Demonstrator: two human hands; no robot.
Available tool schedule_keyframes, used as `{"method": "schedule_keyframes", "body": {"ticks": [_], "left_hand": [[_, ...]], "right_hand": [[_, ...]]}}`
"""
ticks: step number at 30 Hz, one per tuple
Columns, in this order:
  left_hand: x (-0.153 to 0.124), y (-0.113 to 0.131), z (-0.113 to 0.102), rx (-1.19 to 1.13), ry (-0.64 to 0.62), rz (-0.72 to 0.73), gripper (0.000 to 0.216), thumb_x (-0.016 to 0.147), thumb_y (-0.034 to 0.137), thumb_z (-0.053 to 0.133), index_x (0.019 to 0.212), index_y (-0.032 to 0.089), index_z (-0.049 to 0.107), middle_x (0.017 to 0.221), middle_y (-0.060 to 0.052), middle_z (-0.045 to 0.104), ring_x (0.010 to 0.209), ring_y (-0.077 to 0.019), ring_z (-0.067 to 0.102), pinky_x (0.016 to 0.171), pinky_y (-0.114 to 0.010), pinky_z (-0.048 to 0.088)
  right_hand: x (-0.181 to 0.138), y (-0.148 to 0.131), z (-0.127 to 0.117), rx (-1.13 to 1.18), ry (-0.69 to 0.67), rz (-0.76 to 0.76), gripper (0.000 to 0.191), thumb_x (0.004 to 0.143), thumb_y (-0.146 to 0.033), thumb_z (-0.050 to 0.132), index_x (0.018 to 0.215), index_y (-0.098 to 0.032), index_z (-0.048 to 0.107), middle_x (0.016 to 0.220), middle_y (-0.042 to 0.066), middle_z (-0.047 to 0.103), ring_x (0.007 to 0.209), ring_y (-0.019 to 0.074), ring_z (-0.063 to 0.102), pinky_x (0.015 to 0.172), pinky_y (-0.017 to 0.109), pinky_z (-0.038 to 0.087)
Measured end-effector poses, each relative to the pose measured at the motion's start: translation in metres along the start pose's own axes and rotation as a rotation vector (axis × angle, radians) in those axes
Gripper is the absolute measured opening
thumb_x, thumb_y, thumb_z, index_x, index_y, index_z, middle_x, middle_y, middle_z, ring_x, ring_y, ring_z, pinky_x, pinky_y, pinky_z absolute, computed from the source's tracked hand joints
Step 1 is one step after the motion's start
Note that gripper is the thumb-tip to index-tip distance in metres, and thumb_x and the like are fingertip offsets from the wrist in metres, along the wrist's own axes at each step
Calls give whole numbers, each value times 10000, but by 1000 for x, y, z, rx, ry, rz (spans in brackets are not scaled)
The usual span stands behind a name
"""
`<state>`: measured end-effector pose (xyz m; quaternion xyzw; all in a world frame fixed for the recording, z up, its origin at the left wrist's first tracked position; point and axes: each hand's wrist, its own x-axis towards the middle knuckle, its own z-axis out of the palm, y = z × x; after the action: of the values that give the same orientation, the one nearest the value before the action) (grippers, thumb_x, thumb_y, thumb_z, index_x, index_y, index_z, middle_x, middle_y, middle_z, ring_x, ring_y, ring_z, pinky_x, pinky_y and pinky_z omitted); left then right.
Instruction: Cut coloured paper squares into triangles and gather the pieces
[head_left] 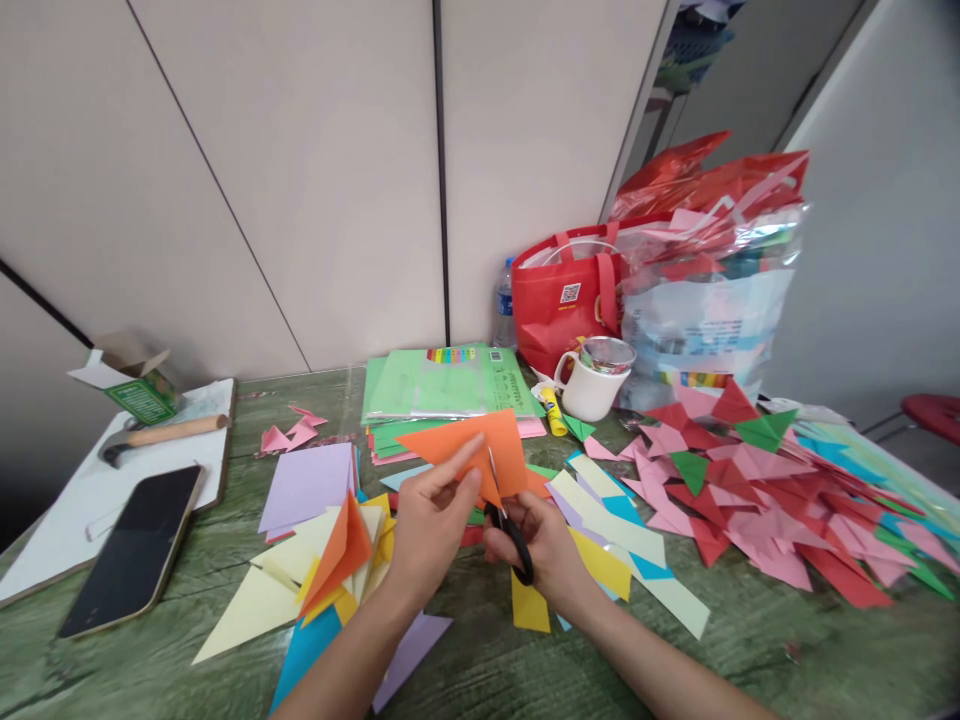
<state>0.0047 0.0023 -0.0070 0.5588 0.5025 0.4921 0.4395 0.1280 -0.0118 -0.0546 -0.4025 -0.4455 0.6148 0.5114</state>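
Note:
My left hand pinches an orange paper sheet and holds it up above the green table. Closed around the black handles of a pair of scissors is my right hand. The blades point up into the orange sheet, partway through it. Just left of my hands a folded orange piece lies on pale yellow triangles. Yellow, blue and cream offcuts lie to the right of my hands.
A phone and a hammer rest on a white board at the left. Green paper packs, a glue stick, a white mug, a red bag and a plastic bag stand behind. Several pink, red and green folded triangles cover the right side.

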Motion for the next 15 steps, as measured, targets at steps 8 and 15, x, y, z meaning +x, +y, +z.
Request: {"method": "schedule_keyframes", "body": {"ticks": [8, 15], "left_hand": [[-1, 3, 1, 0, -3, 10, 412, 767, 274, 568, 1169, 189, 598, 836, -26, 699, 653, -126, 528, 605, -235, 432], [-1, 3, 1, 17, -6, 22, 407, 767, 269, 569, 1164, 187, 605, 872, -48, 707, 668, -135, 545, 625, -247, 446]], "right_hand": [[1, 7, -2, 18, 3, -12, 374, 544, -371, 783, 673, -204, 474, 565, -53, 531, 464, 96, 491, 440, 228, 454], [0, 4, -2, -5, -2, -12, 382, 544, -378, 782, 679, -201, 472, 527, -62, 530, 404, 89, 493, 397, 208, 411]]}}
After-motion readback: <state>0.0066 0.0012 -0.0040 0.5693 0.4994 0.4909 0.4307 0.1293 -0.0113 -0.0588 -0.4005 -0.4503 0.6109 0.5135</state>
